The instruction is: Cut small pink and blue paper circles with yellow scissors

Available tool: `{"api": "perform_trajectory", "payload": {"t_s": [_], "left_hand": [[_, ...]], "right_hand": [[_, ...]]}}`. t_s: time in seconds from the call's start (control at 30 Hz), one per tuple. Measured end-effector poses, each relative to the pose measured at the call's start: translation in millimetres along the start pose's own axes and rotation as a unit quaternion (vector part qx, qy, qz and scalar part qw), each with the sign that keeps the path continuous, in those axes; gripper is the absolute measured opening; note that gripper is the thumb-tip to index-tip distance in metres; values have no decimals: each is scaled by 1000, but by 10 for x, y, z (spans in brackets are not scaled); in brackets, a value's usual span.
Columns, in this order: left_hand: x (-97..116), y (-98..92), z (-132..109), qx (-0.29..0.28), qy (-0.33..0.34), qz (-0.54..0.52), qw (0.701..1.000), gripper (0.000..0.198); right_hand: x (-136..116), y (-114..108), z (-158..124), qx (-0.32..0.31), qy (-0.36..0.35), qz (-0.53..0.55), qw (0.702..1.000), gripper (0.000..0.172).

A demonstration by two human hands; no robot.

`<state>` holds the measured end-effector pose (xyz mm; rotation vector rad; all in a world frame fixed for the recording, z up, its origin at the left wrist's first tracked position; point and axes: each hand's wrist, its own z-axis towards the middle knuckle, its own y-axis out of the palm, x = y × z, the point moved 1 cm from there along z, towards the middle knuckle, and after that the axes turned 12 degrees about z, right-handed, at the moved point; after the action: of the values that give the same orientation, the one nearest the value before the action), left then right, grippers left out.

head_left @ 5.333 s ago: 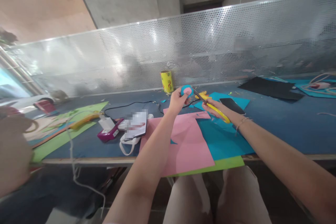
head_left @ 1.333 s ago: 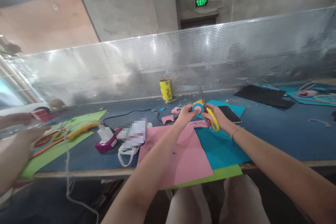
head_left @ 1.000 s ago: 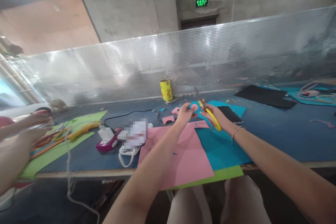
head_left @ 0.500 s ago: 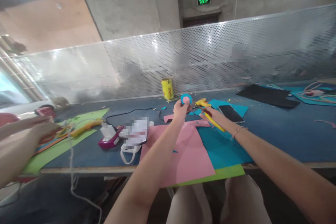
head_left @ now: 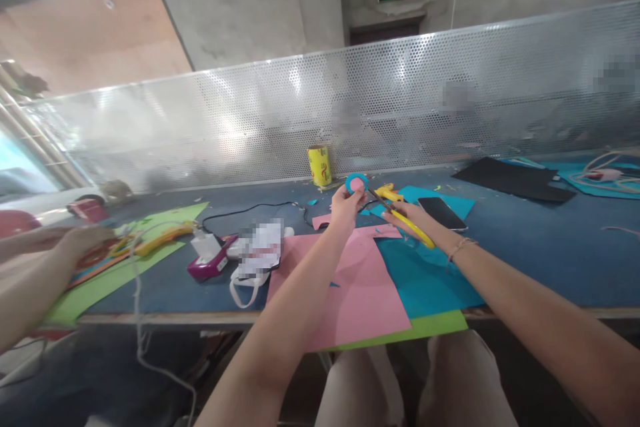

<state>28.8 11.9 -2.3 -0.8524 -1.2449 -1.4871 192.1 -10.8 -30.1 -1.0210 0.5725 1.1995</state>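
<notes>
My left hand (head_left: pixel 346 204) is raised above the blue table and pinches a small round paper piece (head_left: pixel 357 183), blue with a pink centre. Just to its right, my right hand (head_left: pixel 406 217) grips yellow-handled scissors (head_left: pixel 399 216), whose blades point up and left toward the round piece. Beneath my forearms lie a pink paper sheet (head_left: pixel 350 287), a blue sheet (head_left: pixel 425 273) and a green sheet (head_left: pixel 430 327) at the table's near edge.
A yellow can (head_left: pixel 319 165) stands by the perforated metal screen (head_left: pixel 450 93). A black phone (head_left: pixel 440 213) lies to the right, black sheets (head_left: pixel 515 179) beyond it. A magenta device (head_left: pixel 207 263), cables and green paper (head_left: pixel 125 253) lie left, where another person's hand (head_left: pixel 83 240) rests.
My left hand lifted the round piece slightly and the scissors dropped lower, pointing at it. The other person's hand at the left settled onto the things there.
</notes>
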Motion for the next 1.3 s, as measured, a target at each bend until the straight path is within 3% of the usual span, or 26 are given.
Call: {"api": "perform_trajectory", "payload": {"t_s": [0.17, 0.47, 0.9, 1.3], "left_hand": [[-19, -3, 18, -6, -5, 22, 1000, 23], [-32, -22, 12, -16, 8, 64, 998, 25], [-46, -27, 27, -19, 10, 66, 998, 18], [-32, -6, 15, -11, -1, 45, 999, 23]], "right_hand": [[-80, 0, -39, -23, 28, -36, 999, 38], [-140, 19, -74, -22, 84, 41, 995, 34], [-141, 4, -64, -16, 60, -2, 998, 33], [-321, 26, -101, -25, 103, 0, 994, 35]]}}
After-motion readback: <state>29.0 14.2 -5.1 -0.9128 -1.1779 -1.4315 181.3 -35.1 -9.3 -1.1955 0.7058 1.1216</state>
